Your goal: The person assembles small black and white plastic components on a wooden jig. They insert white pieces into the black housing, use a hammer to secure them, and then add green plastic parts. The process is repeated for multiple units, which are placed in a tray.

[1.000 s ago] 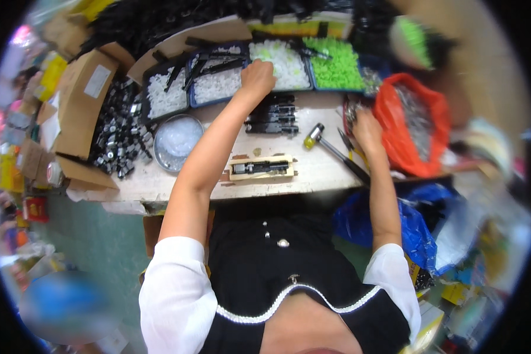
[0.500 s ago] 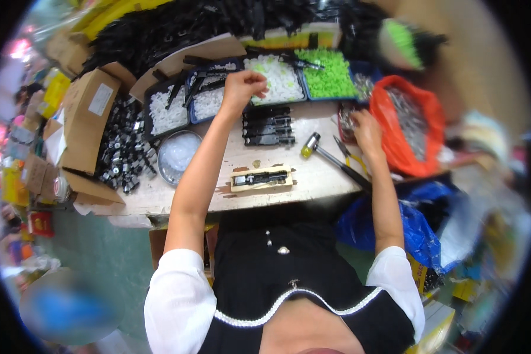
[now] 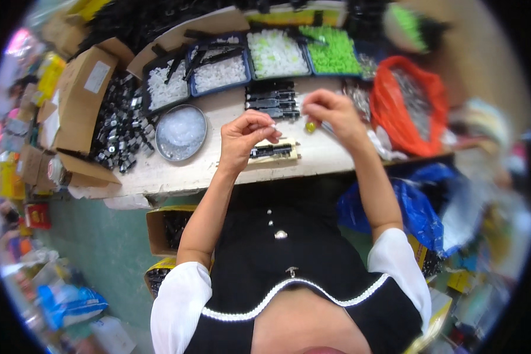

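My left hand point(image 3: 243, 138) is closed in a pinch on a small white plastic piece point(image 3: 274, 125), just above a pale wooden holding block point(image 3: 269, 158). In that block lies a black part with metal bits point(image 3: 271, 151). To the right, my right hand point(image 3: 338, 115) hovers over the table with thumb and fingers pressed together; what they hold, if anything, is too small to make out. Several black parts point(image 3: 271, 101) lie in a neat row behind the block. The yellow hammer head point(image 3: 311, 126) shows beside my right hand, which covers most of its handle.
Along the back stand trays with white pieces point(image 3: 276, 53) and green pieces point(image 3: 331, 54), black strips lying across some. A round metal dish point(image 3: 181, 133) and a cardboard box point(image 3: 84, 109) of black-and-silver parts are at left. A red bag point(image 3: 438, 106) of metal pieces stands at right.
My left hand has come back from the white-piece tray to the holding block with a white piece. My right hand has moved left from the small metal parts beside the red bag.
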A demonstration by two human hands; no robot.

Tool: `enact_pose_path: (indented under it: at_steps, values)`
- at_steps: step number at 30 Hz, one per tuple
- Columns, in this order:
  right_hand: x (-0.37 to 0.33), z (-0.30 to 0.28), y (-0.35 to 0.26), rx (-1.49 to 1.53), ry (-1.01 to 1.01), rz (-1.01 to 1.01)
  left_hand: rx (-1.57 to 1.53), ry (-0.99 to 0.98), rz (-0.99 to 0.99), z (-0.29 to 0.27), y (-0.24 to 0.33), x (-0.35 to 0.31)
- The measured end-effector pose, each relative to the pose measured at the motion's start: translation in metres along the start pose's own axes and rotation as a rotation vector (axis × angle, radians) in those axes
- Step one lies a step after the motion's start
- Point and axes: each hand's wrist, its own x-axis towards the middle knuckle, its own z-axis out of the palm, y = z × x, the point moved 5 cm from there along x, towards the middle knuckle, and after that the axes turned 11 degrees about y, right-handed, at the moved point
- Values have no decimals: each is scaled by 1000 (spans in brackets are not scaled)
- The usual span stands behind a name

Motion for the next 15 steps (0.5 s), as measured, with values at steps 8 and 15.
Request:
enact_pose_path:
  at_steps: [8,15]
  values:
    - [-5,51,14,191,-249,121,59,-25,97,-4,10,-15]
    - [-4,57,17,222,-278,190,131,-45,168,-8,12,-19]
